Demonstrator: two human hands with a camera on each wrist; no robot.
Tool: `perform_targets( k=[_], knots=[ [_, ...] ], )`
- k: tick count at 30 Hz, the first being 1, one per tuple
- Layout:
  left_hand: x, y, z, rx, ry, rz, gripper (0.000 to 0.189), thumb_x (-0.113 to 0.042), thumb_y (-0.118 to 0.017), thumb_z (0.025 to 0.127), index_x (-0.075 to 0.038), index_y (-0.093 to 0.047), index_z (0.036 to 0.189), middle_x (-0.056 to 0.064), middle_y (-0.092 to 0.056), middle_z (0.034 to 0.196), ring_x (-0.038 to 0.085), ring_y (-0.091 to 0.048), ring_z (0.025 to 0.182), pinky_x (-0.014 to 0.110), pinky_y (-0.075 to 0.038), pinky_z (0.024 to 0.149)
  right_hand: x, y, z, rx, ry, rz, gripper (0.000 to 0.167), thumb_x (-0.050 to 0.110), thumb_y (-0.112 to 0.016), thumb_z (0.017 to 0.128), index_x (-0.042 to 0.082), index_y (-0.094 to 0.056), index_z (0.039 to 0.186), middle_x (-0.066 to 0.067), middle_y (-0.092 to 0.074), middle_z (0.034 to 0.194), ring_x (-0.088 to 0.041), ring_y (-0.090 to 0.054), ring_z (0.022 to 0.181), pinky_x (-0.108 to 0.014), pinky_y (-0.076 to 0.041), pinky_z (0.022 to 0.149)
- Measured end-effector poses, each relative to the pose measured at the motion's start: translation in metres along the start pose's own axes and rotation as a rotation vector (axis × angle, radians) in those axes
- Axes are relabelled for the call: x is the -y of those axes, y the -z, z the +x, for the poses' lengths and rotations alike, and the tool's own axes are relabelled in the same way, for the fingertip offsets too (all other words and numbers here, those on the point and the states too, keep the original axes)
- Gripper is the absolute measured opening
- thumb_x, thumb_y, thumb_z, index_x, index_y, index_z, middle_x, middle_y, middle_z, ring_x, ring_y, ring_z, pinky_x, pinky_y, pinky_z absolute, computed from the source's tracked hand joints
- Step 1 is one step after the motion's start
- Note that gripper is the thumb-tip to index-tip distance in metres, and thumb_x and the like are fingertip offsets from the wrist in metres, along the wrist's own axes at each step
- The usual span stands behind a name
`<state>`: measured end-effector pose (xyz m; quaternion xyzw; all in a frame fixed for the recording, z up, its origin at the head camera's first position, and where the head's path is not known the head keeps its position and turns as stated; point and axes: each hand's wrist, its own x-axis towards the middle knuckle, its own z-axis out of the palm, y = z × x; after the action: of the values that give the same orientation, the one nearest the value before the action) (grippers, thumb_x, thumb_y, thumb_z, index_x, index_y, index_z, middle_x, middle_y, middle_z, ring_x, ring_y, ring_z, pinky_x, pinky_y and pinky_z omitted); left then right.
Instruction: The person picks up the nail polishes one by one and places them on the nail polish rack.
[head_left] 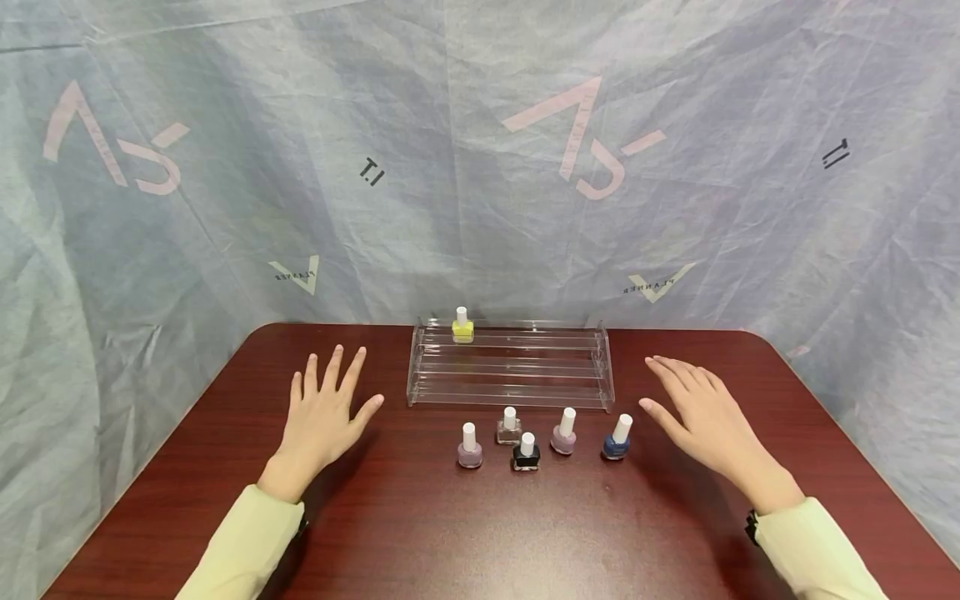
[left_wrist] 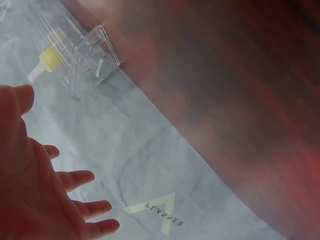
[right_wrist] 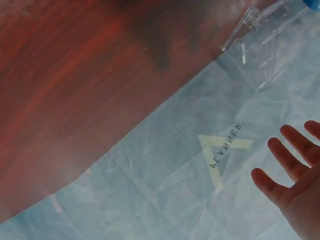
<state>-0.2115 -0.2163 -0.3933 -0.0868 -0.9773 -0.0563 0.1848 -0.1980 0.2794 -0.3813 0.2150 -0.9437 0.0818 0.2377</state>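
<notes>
My left hand [head_left: 321, 423] is held with fingers spread, left of a clear tiered rack [head_left: 510, 392], and holds nothing. On the other side my right hand [head_left: 703, 414] has its fingers extended, its thumb nearest a dark blue nail polish bottle [head_left: 617, 448]. A yellow nail polish bottle [head_left: 462, 332] stands on the rack's top tier, toward the left. In front of the rack stand a mauve polish bottle [head_left: 470, 454], a greyish see-through one [head_left: 509, 430], a black one [head_left: 527, 457] and a second mauve one [head_left: 563, 439]. All have white caps.
The dark red wooden table [head_left: 450, 533] has rounded far corners. Behind it hangs a grey-blue cloth [head_left: 450, 167] printed with letters, meeting the table's back edge. Dark bands show at both wrists, by the pale sleeves [head_left: 247, 533].
</notes>
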Motion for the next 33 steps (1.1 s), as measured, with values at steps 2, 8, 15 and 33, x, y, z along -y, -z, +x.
perform_targets(
  k=[2,8,15,33],
  knots=[
    [-0.002,0.0,0.002,-0.004,-0.005,0.006,0.073,-0.056,-0.045,0.087,-0.024,-0.017,0.147,0.017,-0.023,0.149,0.047,-0.014,0.134,0.061,-0.013,0.104,0.003,0.001,0.003,-0.008,0.017,0.005,0.057,0.036,-0.057,0.087,0.006,-0.043,0.134,-0.014,-0.048,0.131,-0.032,-0.041,0.122,-0.049,-0.027,0.099],
    [-0.008,-0.001,0.008,0.002,-0.022,0.014,0.072,-0.055,-0.044,0.088,-0.023,-0.017,0.147,0.017,-0.025,0.149,0.046,-0.017,0.134,0.06,-0.016,0.104,0.012,0.004,0.009,-0.017,0.05,0.001,0.052,0.034,-0.056,0.088,0.005,-0.047,0.13,-0.016,-0.053,0.124,-0.032,-0.047,0.115,-0.049,-0.031,0.095],
    [-0.015,-0.003,0.013,0.007,-0.043,0.023,0.071,-0.053,-0.043,0.09,-0.024,-0.014,0.148,0.018,-0.028,0.147,0.046,-0.021,0.133,0.059,-0.018,0.104,0.021,0.003,0.013,-0.045,0.088,-0.007,0.048,0.033,-0.059,0.086,0.005,-0.052,0.124,-0.011,-0.059,0.114,-0.027,-0.052,0.107,-0.045,-0.034,0.091],
    [-0.031,-0.009,0.024,0.023,-0.101,0.032,0.066,-0.048,-0.043,0.091,-0.019,-0.022,0.146,0.018,-0.035,0.143,0.044,-0.034,0.127,0.056,-0.03,0.1,0.034,-0.005,0.013,-0.049,0.184,-0.063,0.034,0.035,-0.06,0.084,0.008,-0.06,0.103,-0.004,-0.062,0.095,-0.021,-0.057,0.088,-0.04,-0.042,0.078]
  ],
)
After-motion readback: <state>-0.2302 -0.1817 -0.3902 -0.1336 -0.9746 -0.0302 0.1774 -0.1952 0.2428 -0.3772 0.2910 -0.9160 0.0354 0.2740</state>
